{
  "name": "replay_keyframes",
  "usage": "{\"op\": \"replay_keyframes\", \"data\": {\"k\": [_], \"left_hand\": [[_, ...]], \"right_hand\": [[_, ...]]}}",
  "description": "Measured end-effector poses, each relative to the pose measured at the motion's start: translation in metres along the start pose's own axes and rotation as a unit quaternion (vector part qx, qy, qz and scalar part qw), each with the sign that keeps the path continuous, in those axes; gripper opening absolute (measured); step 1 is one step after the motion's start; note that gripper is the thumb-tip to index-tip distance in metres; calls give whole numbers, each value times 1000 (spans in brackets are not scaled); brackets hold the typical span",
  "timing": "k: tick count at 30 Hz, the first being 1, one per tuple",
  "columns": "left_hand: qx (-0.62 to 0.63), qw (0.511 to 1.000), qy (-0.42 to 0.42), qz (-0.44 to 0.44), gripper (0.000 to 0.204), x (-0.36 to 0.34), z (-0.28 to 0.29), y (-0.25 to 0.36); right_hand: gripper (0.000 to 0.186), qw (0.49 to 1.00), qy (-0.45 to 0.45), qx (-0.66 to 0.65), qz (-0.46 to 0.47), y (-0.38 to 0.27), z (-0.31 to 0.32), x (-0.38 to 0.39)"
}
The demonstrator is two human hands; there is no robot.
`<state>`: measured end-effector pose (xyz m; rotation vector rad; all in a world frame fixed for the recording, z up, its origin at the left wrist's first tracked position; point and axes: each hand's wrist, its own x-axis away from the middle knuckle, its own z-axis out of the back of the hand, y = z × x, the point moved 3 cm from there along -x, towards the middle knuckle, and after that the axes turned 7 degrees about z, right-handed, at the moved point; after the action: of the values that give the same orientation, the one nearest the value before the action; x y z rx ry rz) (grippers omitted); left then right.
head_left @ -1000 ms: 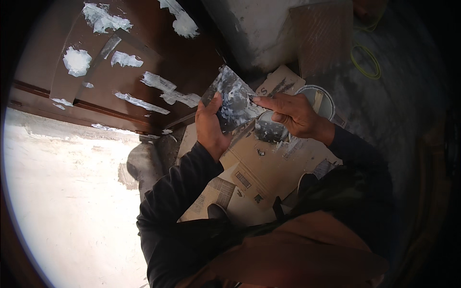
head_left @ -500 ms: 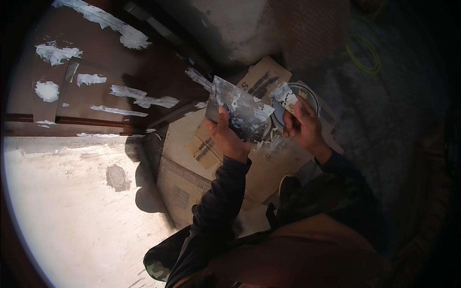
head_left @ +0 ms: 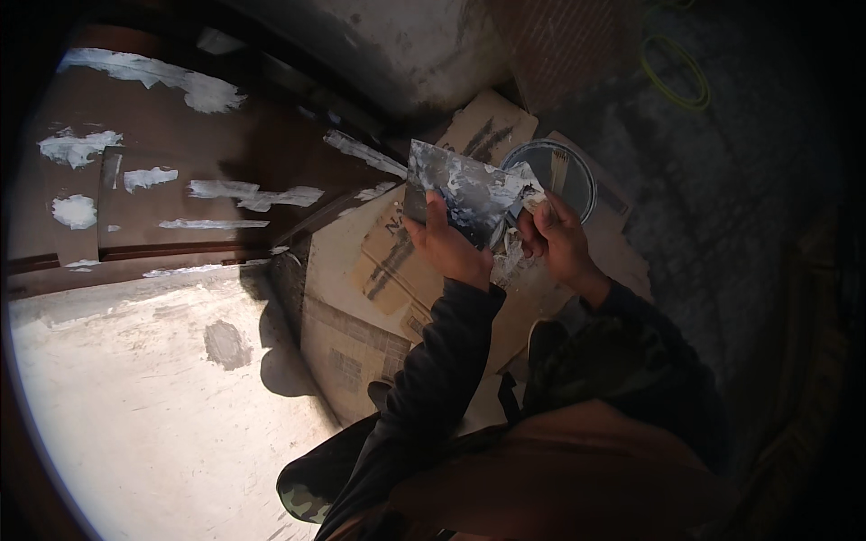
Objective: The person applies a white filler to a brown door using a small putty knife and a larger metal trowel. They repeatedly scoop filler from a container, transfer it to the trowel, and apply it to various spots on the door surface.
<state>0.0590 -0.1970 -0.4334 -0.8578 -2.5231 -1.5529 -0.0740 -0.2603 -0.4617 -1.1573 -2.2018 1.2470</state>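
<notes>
My left hand (head_left: 456, 255) is closed around a flat metal plate (head_left: 442, 176) smeared with grey-white putty, its thumb lying on top. A putty knife (head_left: 529, 187), its blade coated in pale putty, is gripped in my right hand (head_left: 561, 243). The blade meets the right edge of the plate; its handle is mostly hidden by the fingers. Just beyond my right hand sits a round tub (head_left: 591, 171) with a smeared rim. A flat wooden-looking piece (head_left: 559, 173) stands inside it. Scraps of putty hang or lie below the plate, partly hidden.
Flattened cardboard (head_left: 347, 316) lies beneath my hands and the tub. To the left is a brown panel (head_left: 207, 162) with white putty patches, above a sunlit pale surface (head_left: 153, 388). A yellow-green hose (head_left: 699, 90) is coiled at the upper right. My knees are close below.
My right hand has brought the putty knife from over the tub leftward and down onto the plate's right edge. My left hand has moved slightly right with the plate. The view has shifted a little.
</notes>
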Motion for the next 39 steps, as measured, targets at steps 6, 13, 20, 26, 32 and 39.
{"op": "replay_keyframes", "data": {"k": [6,13,20,26,32,39], "left_hand": [[-5,999,34,-8,55,2,3,9],[-16,1000,9,11,47,-7,16,9],[-21,997,-72,-25,37,-8,16,-13],[6,999,-2,38,59,-12,29,-11],[-12,999,-29,-28,67,-21,20,-22],[-159,980,-16,-118,42,-17,-1,-28]], "right_hand": [[55,995,-11,87,-40,5,4,0],[50,997,-9,35,-73,-1,9,3],[53,994,-23,67,-88,-7,11,1],[51,978,-83,106,-159,-11,11,4],[39,912,-66,390,-106,-17,24,0],[39,697,-68,701,133,-38,13,9]]}}
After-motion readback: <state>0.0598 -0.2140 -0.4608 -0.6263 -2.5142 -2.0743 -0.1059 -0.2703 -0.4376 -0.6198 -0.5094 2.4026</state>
